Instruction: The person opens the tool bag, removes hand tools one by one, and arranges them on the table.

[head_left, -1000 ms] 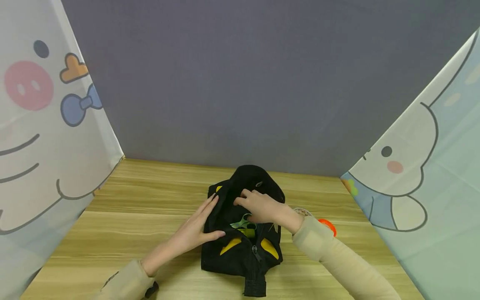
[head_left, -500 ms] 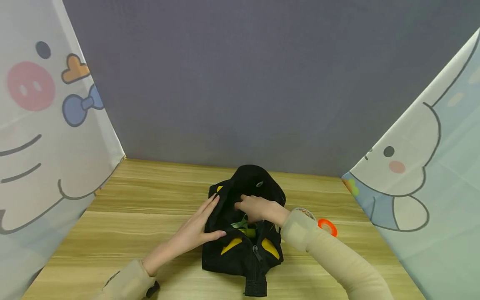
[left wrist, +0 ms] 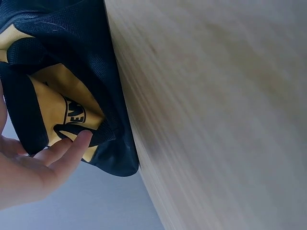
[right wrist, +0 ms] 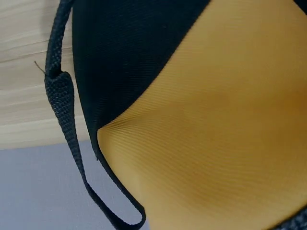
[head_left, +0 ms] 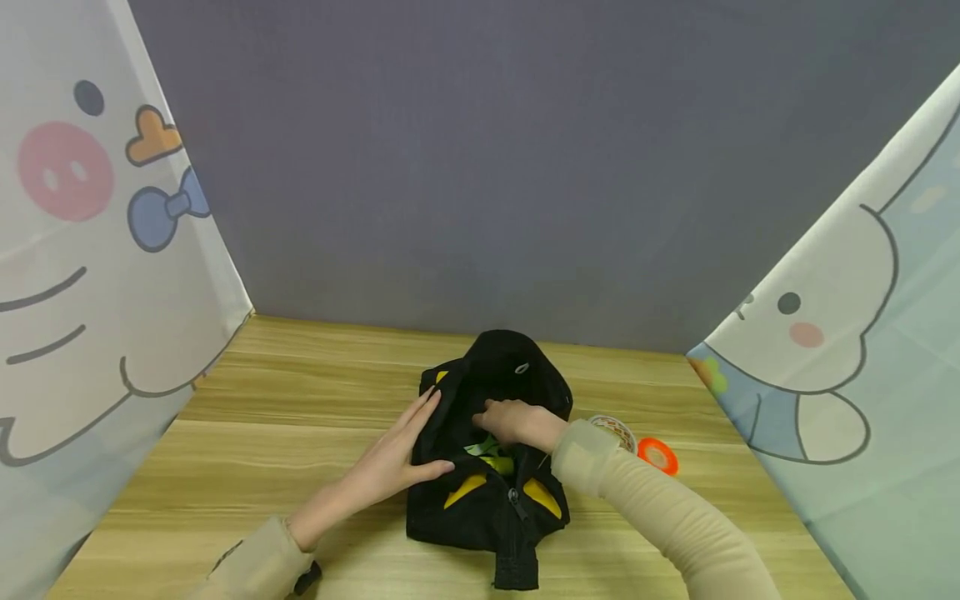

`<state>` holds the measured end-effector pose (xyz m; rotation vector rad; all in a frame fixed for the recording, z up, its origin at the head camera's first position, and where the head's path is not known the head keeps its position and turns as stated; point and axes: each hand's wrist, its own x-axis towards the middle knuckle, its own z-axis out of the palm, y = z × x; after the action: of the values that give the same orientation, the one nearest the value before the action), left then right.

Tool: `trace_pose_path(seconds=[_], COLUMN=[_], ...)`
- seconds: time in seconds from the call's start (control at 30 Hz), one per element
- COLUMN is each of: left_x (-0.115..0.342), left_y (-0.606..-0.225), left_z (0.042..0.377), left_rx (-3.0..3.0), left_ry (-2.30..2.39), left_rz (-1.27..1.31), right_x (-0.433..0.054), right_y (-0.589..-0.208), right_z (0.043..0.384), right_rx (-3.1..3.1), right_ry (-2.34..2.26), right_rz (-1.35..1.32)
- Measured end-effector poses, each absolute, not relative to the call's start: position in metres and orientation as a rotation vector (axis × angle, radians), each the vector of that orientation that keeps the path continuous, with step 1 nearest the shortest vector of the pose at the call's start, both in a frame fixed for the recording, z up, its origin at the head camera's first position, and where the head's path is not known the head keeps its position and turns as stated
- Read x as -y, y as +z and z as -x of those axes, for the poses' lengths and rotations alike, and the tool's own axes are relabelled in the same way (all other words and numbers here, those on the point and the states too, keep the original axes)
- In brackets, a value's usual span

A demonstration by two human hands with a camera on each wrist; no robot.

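A black tool bag with yellow patches stands on the wooden table, its top unzipped and spread. My left hand rests along the bag's left rim, fingers stretched out and thumb apart. In the left wrist view its fingers touch the bag's side by a yellow pocket and a black strap. My right hand reaches down into the opening. Its fingertips are partly hidden there, and I cannot tell whether they hold anything. Below it, inside the bag, lies something green and yellow. Yellow fabric fills the right wrist view.
Right of the bag lie a pale patterned tape roll, partly behind the sleeve, and an orange ring-shaped roll. A zipper pull hangs at the bag's front. A grey wall rises behind the table, with printed cloths at both sides.
My right hand has sunk deeper into the bag and its forearm has shifted left, uncovering more of the orange roll. My left hand stays at the rim.
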<state>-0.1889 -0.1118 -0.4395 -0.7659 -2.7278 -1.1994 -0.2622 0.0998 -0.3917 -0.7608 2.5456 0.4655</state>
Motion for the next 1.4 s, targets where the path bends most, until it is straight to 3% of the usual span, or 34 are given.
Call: trace_pose_path(seconds=[0.87, 1.4], left_x=[0.112, 0.114], left_y=[-0.439, -0.439], left_z=[0.188, 0.187], left_rx=[2.739, 2.747], left_ry=[-1.225, -1.257], left_rz=[0.748, 0.745], right_x=[-0.097, -0.104], right_y=[-0.408, -0.39], right_z=[0.261, 0.259], right_rx=[-2.581, -2.658], right_ry=[0.551, 0.477], right_rz=[0.793, 0.881])
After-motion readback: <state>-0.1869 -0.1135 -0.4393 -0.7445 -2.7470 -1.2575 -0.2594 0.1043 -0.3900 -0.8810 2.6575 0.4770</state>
